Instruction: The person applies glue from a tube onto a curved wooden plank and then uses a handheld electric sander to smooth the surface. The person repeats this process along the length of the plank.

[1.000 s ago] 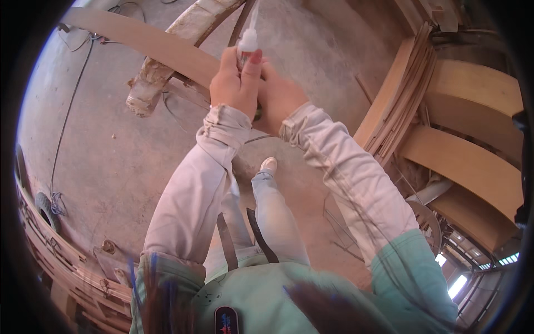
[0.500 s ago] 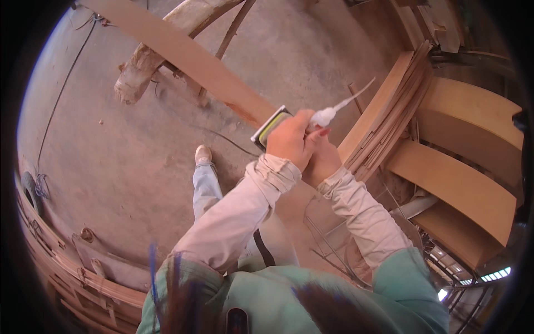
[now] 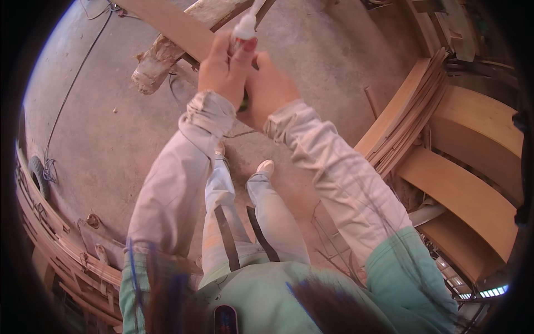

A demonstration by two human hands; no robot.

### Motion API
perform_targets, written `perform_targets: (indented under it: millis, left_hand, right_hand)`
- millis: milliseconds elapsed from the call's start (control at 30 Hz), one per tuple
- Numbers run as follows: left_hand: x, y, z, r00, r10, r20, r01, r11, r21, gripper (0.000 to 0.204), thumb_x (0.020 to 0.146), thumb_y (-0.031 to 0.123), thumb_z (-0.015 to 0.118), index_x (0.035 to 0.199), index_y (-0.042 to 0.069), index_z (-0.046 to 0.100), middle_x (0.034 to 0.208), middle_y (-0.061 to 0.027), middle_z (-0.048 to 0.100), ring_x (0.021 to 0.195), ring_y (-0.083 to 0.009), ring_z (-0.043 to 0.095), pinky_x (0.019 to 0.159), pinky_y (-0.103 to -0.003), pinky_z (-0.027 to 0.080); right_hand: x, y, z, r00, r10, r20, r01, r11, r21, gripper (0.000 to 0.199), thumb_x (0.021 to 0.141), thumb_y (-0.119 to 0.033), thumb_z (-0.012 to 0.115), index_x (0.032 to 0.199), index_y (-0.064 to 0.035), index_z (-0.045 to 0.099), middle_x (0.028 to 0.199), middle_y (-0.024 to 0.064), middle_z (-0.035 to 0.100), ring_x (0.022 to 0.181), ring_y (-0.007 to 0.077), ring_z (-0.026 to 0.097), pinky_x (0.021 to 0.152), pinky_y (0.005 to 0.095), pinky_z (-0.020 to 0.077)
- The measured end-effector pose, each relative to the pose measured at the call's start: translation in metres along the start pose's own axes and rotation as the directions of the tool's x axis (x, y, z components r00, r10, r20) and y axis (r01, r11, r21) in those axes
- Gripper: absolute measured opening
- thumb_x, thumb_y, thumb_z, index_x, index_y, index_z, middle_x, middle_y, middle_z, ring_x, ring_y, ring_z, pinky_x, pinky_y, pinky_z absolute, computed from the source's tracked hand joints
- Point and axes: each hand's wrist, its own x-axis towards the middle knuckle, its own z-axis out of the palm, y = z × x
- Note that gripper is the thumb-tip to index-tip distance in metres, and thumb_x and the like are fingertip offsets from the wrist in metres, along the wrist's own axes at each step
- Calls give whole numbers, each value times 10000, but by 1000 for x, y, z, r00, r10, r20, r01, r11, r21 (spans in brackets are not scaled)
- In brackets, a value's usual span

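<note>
My left hand (image 3: pixel 221 75) is closed round a small bottle with a white tapered nozzle (image 3: pixel 245 28), which points up and away past my red-tipped thumb. Pressed against it, my right hand (image 3: pixel 270 86) is closed too, its fingers curled under and mostly hidden. A dark and green bit of something (image 3: pixel 243 103) shows between the two palms; what it is and which hand grips it are hidden. Beyond my hands, a long flat wooden board (image 3: pixel 172 28) slants away to the upper left, its near end covered by my left hand.
A rough log (image 3: pixel 153 67) lies beneath the board. At right stand stacked thin wood strips (image 3: pixel 409 111) and large curved panels (image 3: pixel 461 195). More timber (image 3: pixel 72 261) runs along the lower left, near a tyre (image 3: pixel 38 175). A cable (image 3: pixel 67 94) crosses the concrete floor.
Both hands have moved left and farther away, and the nozzle has swung upright. The green-edged block seen by my left hand is now mostly hidden. Both my feet now show.
</note>
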Motion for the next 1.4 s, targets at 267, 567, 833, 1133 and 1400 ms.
perform_targets:
  millis: [267, 567, 833, 1133, 1400]
  left_hand:
    - [-83, 18, 45, 986, -137, 92, 132, 989, 58, 270, 905, 258, 710, 1077, 82, 601, 725, -107, 620, 651, -251, 616, 628, -358, 497]
    - [-105, 7, 79, 984, 17, 178, -22, 999, 27, 253, 914, 122, 656, 1148, 46, 596, 761, -107, 623, 666, -224, 628, 645, -343, 508]
    - [-13, 12, 0, 998, -54, -29, 56, 995, 86, 444, 967, 482, 588, 1045, 45, 581, 748, -106, 650, 697, -240, 646, 654, -354, 501]
    - [-39, 1, 25, 997, -72, 5, 72, 997, 19, 416, 973, 461, 589, 1057, 54, 581, 726, -106, 631, 661, -252, 634, 639, -357, 499]
    - [-86, 16, 68, 983, -107, 151, 105, 994, 21, 308, 939, 335, 648, 1076, 69, 574, 757, -144, 636, 701, -339, 640, 643, -405, 492]
  right_hand:
    - [-82, 35, -1, 970, 160, 185, -169, 985, 31, 658, 731, -221, 784, 1334, -171, 525, 1342, 169, 479, 1104, 419, 570, 894, 466, 510]
    - [-121, 73, 6, 987, 156, 47, -158, 987, 21, 790, 714, -287, 800, 1406, -181, 435, 1349, 175, 455, 1086, 430, 579, 860, 473, 532]
    - [-7, 0, 1, 1000, -9, 23, 9, 1000, -28, 629, 721, -281, 799, 1277, -167, 528, 1236, 151, 522, 993, 404, 623, 835, 480, 538]
    - [-35, 20, 3, 999, 30, 35, -29, 999, -32, 619, 720, -238, 796, 1279, -209, 532, 1252, 128, 510, 976, 398, 622, 838, 487, 534]
    - [-99, 61, 2, 998, 60, 3, -60, 997, 47, 689, 697, -196, 809, 1320, -162, 517, 1296, 163, 478, 1053, 409, 587, 864, 463, 523]
